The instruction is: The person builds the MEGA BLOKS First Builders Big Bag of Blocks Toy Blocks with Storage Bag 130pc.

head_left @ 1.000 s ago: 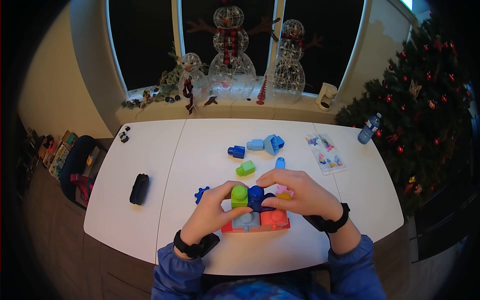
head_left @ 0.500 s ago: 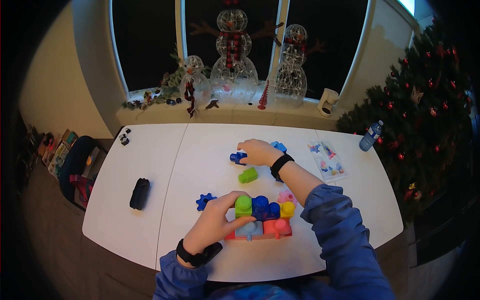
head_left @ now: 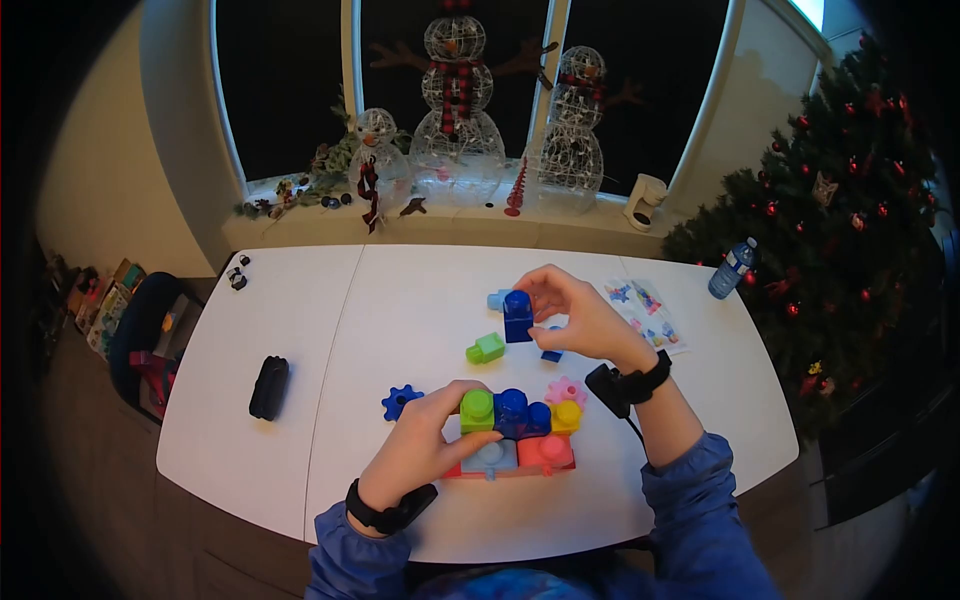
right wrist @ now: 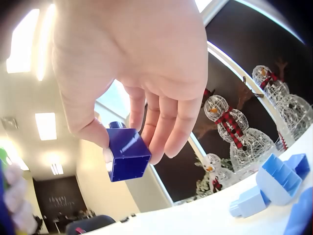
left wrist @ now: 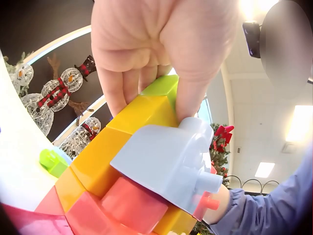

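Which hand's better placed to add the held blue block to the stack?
Probably the right hand: it pinches that dark blue block, while the left hand grips the stack.

Lettering (right wrist: pixel 59 199) on the dark wall (right wrist: pixel 53 184): I read "Happy"; the line below is blurred. Label (head_left: pixel 736 262) on the bottle (head_left: pixel 728 280), table's (head_left: pixel 225 400) far right corner: illegible.

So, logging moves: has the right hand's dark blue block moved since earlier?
Yes: in the head view, the dark blue block went from upper left to upper right of the loose green block.
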Tool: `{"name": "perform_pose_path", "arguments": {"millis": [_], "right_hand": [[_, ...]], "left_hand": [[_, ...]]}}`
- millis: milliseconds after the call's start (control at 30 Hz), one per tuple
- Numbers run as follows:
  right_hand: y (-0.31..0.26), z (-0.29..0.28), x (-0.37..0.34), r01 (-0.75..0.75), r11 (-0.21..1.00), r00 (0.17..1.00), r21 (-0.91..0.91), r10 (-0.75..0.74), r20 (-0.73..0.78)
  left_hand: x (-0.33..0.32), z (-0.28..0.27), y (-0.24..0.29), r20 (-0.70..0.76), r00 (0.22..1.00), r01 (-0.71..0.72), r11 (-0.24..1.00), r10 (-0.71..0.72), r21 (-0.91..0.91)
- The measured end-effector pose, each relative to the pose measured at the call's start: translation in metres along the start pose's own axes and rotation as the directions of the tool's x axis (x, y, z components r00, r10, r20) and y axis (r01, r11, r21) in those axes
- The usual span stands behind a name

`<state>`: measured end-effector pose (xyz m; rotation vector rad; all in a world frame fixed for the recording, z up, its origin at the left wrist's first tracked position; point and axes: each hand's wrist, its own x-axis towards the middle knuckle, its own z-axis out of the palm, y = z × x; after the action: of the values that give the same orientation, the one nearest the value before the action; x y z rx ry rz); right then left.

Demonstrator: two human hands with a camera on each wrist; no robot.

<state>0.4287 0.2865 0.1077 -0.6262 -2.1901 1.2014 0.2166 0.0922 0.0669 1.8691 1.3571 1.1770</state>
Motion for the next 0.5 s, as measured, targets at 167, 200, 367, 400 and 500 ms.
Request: {"name": "perform_pose_path", "arguments": {"millis": [167,200,367,400,500], "right_hand": [[-0.027,0.004,-0.076,0.013,0.984,0.999,0.179,-0.021,0.047],[-0.03,0.007,-0.084,0.003,0.986,0.997,0.164,-0.015,0.071],[-0.031,0.027,-0.099,0.117,0.989,0.993,-0.091,-0.113,0.045],[-0.03,0.029,-0.099,0.123,0.988,0.992,-0.094,-0.12,0.033],[-0.028,0.031,-0.1,0.132,0.987,0.991,-0.093,-0.131,0.009]], "left_hand": [[-0.001,0.001,-0.001,-0.01,1.0,-0.006,1.0,0.006,-0.024],[-0.001,0.001,0.0,-0.007,1.0,0.003,1.0,-0.003,-0.025],[0.0,0.001,-0.001,-0.007,1.0,-0.014,0.999,0.014,-0.036],[0.0,0.001,-0.001,-0.008,1.0,-0.018,0.999,0.018,-0.036],[0.0,0.002,-0.003,-0.019,1.0,-0.021,0.999,0.02,-0.043]]}}
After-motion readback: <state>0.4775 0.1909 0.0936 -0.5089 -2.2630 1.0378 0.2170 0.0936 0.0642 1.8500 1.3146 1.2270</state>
